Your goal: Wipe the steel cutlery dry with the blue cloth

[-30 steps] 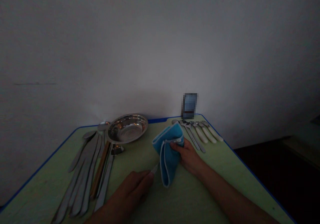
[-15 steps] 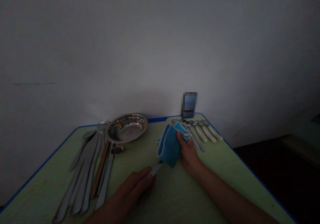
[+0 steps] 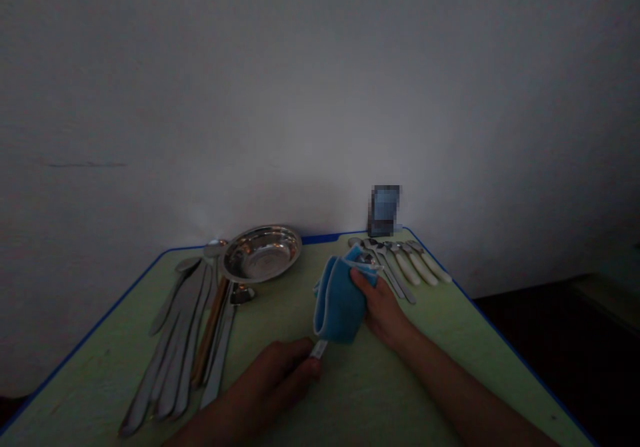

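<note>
My left hand (image 3: 280, 377) is closed on the handle of a metal spoon (image 3: 319, 349), low in the middle of the view. A folded blue cloth (image 3: 340, 304) with a pale edge wraps the spoon's middle and hides it. Above the cloth a shiny rounded end shows, seemingly the spoon's bowl. My right hand (image 3: 383, 307) grips the cloth from the right, thumb pressed on top. Both hands are above the table. Just behind the right hand lie several smaller spoons (image 3: 400, 277), some with cream-coloured handles.
A shallow steel bowl (image 3: 263, 254) stands at the back of the green, blue-edged table (image 3: 450, 320). Left of my hands lie several long-handled metal utensils (image 3: 173, 360) and a wooden-handled one (image 3: 207, 340). A blurred, phone-like object (image 3: 384, 210) stands upright against the wall.
The cloth has shifted slightly down towards my left hand, so less of the handle shows between them. The shiny end is now clearer above the cloth. The view has moved slightly.
</note>
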A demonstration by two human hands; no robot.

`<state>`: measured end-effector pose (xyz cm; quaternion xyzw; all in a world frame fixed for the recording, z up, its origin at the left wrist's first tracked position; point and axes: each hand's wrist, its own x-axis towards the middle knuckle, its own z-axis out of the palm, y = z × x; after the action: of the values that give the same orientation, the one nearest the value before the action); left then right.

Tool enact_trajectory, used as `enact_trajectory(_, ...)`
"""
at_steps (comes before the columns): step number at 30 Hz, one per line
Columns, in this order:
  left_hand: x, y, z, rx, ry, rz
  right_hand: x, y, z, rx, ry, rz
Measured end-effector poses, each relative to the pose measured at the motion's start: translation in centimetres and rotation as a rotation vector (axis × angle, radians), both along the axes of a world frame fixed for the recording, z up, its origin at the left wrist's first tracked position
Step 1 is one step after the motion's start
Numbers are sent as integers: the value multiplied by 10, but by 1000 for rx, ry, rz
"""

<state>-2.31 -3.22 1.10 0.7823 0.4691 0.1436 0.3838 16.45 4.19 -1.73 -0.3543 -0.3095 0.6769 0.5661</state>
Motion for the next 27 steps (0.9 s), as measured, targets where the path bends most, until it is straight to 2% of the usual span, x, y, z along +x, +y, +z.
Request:
enact_trajectory(4,1,1,2,4,7,-21,0,-1,0,-26,9,44)
enact_trajectory(12,2,0,1,17,51,0,-2,0,3,-134,67,-105)
enact_trajectory(22,1,-2,1,-5,19,43,1,-4,2,45,15,93)
enact_trajectory(27,2,-1,2,-12,20,29,1,-3,2,-18,15,80)
